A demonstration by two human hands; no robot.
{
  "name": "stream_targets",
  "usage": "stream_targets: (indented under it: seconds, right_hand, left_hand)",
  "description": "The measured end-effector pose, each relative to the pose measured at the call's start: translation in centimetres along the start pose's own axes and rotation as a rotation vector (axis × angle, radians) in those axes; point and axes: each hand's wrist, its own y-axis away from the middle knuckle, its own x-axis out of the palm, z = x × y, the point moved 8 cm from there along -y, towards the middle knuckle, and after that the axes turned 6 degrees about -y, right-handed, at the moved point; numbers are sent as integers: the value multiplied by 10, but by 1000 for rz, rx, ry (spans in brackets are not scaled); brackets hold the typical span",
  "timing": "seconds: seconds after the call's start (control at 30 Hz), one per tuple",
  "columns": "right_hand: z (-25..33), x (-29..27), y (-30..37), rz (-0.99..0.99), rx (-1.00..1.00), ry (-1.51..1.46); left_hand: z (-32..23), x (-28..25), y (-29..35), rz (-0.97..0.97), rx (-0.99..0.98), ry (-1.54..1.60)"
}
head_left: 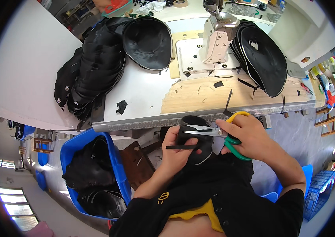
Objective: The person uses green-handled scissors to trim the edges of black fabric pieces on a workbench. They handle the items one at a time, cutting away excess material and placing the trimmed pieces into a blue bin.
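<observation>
My left hand (174, 152) grips a curved black leather-like piece (203, 145) in front of my body, below the table's front edge. A narrow black strip (180, 147) sticks out to the left across my fingers. Closed around a pair of scissors (218, 132), my right hand (250, 135) has its fingers in the handles, one yellow and one green. The scissor blades point left and stand apart, lying over the upper part of the black piece. Whether they touch the strip's edge, I cannot tell.
A sewing machine (217, 43) stands on the worktable (136, 94). Stacked black pieces lie left (96, 63) and right (264, 59) of it, with scraps (121, 106) scattered about. A ruler strip (147, 123) runs along the front edge. A blue bin (123, 173) at lower left holds black pieces.
</observation>
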Motion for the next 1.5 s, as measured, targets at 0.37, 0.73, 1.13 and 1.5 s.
stream_targets:
  seconds: [0.37,0.73,1.13,1.5]
  right_hand:
    - [-4,2,-1,-11,8,58]
    - [-18,2,5,-54,57,10]
    - [-23,8,10,-96,102,-82]
    - [-18,15,9,-93,130,-76]
  left_hand:
    - [2,9,1,80,-22,-100]
    - [8,0,-6,23,-61,-129]
    - [12,-2,-9,31,-47,-83]
    - [14,-1,-9,-32,-49,-98]
